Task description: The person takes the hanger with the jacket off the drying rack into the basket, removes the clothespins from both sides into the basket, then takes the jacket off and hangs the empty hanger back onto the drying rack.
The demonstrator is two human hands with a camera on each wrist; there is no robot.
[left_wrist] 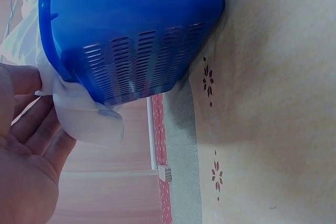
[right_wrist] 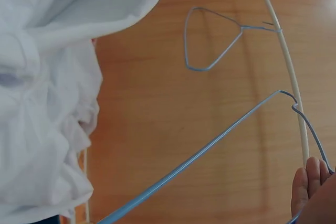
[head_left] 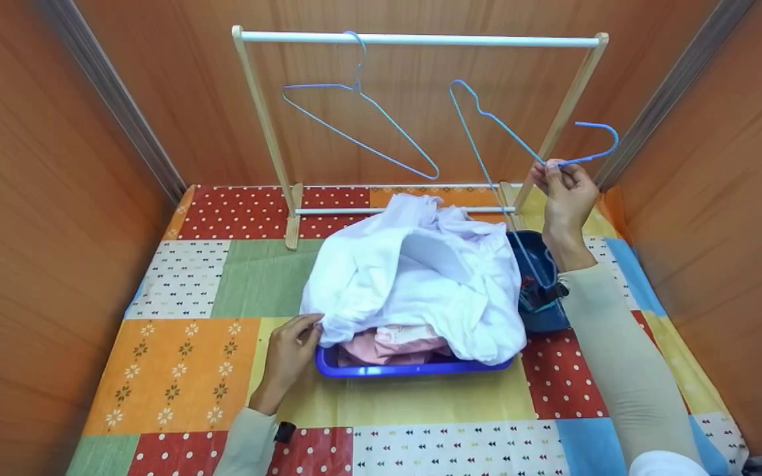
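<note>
A white garment (head_left: 414,277) is heaped over a blue laundry basket (head_left: 414,371), with pink cloth (head_left: 397,347) showing below it at the front. At the basket's front left corner, my left hand (head_left: 290,350) pinches the garment's edge; the left wrist view shows the white cloth (left_wrist: 86,114) between thumb and fingers. My right hand (head_left: 566,195), raised at the right, grips a blue wire hanger (head_left: 512,135) by its neck. The hook points right and the body slants down toward the basket. In the right wrist view the hanger's long bar (right_wrist: 199,153) crosses beside the garment.
Behind the basket stands a clothes rack with a white rod (head_left: 473,41). A second blue hanger (head_left: 397,125) hangs from it, left of centre. A dark blue container (head_left: 543,320) with small items stands right of the basket. Wooden panels (head_left: 37,264) enclose the patchwork cloth (head_left: 176,370).
</note>
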